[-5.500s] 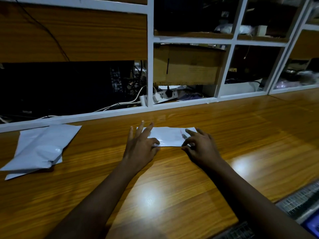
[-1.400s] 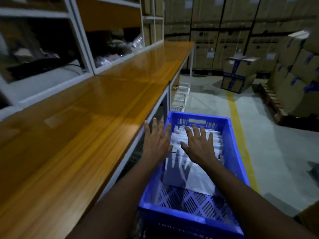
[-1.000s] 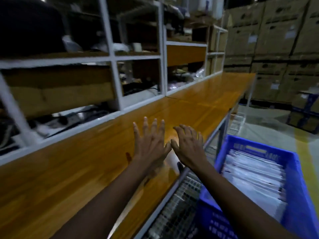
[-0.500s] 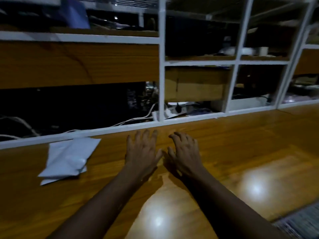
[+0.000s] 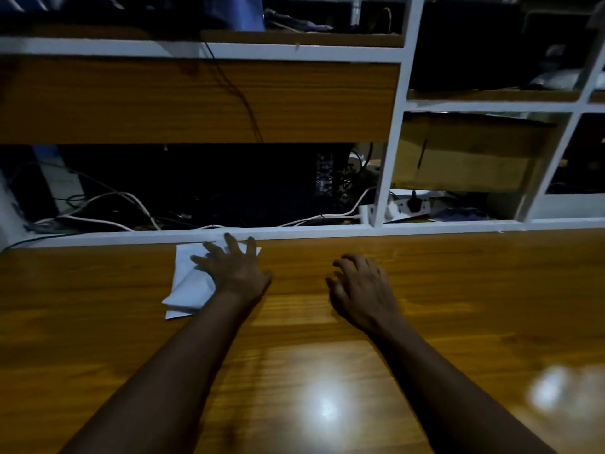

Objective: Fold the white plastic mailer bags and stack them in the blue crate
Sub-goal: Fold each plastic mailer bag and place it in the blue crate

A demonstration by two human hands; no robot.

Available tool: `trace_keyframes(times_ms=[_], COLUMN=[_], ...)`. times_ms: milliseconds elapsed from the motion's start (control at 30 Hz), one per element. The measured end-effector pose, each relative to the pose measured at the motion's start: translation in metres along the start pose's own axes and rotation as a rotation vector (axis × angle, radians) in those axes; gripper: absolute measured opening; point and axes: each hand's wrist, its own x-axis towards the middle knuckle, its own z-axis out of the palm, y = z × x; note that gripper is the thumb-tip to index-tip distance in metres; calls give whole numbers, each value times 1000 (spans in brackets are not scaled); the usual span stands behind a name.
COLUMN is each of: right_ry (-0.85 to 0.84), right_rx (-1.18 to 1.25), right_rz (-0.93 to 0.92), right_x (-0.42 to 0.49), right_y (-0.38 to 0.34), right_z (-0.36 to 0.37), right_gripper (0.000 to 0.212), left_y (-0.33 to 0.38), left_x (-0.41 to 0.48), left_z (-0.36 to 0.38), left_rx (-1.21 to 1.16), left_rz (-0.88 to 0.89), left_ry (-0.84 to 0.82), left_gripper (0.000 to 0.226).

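A small pile of white plastic mailer bags (image 5: 188, 288) lies on the wooden worktop (image 5: 458, 290), close to the white rail at its back. My left hand (image 5: 234, 267) is spread over the pile's right part, fingers straight and fanned out. My right hand (image 5: 361, 288) hovers or rests over bare wood to the right, fingers loosely curled, holding nothing. The blue crate is out of view.
A white-framed shelving unit (image 5: 389, 152) rises behind the worktop. Its lower bay holds tangled white cables (image 5: 108, 208) and a power strip (image 5: 406, 204). A cardboard box (image 5: 465, 158) sits in the right bay. Lamp glare marks the near worktop.
After laying the folded bag in the blue crate, I turned back to the worktop. In the last half second my left hand moved left onto the pile of mailers; my hands drew apart.
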Motion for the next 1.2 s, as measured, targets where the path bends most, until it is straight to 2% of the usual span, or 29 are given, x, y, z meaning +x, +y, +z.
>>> trace_keyframes(times_ms=[100, 167, 400, 633, 833, 933, 1033, 1200], right_ry=[-6, -2, 5, 29, 30, -63, -34, -99], right_rx=[11, 23, 45, 25, -122, -191, -171, -307], right_rz=[10, 13, 7, 29, -33, 56, 185, 250], right_x=[2, 2, 2, -4, -27, -34, -42, -59], right_y=[0, 1, 5, 21, 65, 97, 128, 166], right_z=[1, 2, 3, -5, -34, -44, -59, -67], right_gripper=[39, 39, 38, 36, 40, 52, 50, 54], left_y=[-15, -22, -14, 28, 105, 146, 184, 233], left_x=[8, 10, -2, -31, -58, -71, -83, -96], left_z=[7, 10, 1, -2, -6, -4, -3, -3], left_rx=[11, 19, 43, 14, -184, -262, -362, -508], left_rz=[-71, -55, 98, 357, 440, 547, 666, 893], left_ry=[-50, -21, 105, 249, 114, 68, 1, -14], left_gripper=[92, 88, 74, 78, 84, 82, 79, 65])
